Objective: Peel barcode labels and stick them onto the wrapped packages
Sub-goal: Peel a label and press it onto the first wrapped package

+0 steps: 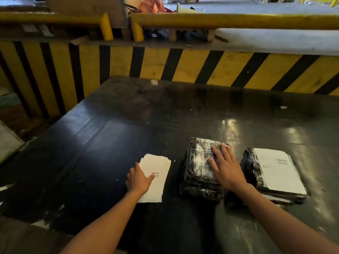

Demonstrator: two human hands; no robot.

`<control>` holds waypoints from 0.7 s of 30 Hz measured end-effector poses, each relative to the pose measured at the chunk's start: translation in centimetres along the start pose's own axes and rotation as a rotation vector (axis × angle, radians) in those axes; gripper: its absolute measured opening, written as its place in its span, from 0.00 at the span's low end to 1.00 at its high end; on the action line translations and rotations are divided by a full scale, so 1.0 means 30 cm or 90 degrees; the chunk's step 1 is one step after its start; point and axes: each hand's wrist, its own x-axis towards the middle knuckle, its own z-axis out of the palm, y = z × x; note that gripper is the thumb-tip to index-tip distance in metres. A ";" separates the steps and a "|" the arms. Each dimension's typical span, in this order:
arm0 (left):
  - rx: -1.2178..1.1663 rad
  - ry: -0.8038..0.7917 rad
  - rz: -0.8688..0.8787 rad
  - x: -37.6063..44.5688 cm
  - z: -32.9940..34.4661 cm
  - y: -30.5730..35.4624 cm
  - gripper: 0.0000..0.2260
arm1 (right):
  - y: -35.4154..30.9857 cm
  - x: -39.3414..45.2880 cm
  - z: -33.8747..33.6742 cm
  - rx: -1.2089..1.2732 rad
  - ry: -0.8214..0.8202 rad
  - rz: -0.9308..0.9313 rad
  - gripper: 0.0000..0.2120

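My table (113,136) is shiny black with little white specks. The sheet of labels (156,177) is white, with one small black barcode on it. The middle package (199,167) is black with white patches under clear wrap. The package on the right (275,171) is black too, with a big white paper on top. The wall (201,66) has yellow and black stripes. The rail (229,21) above it is yellow.

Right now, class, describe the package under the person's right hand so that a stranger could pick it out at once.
On the glossy black table below the yellow-and-black striped barrier, two dark plastic-wrapped packages lie side by side. It is the left-hand wrapped package, under the flat right hand. Unlike the right-hand wrapped package, it has no large white sheet covering its top.
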 end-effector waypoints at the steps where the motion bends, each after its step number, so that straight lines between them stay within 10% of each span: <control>1: -0.012 0.006 0.002 0.004 -0.005 0.001 0.39 | -0.001 0.000 -0.001 0.000 0.000 0.000 0.29; 9: -0.100 0.132 0.075 0.001 -0.078 0.021 0.17 | -0.015 -0.012 -0.005 0.014 0.019 -0.001 0.28; 21: -0.491 -0.137 0.342 -0.095 -0.382 0.467 0.10 | -0.206 0.085 -0.272 0.364 0.086 0.022 0.13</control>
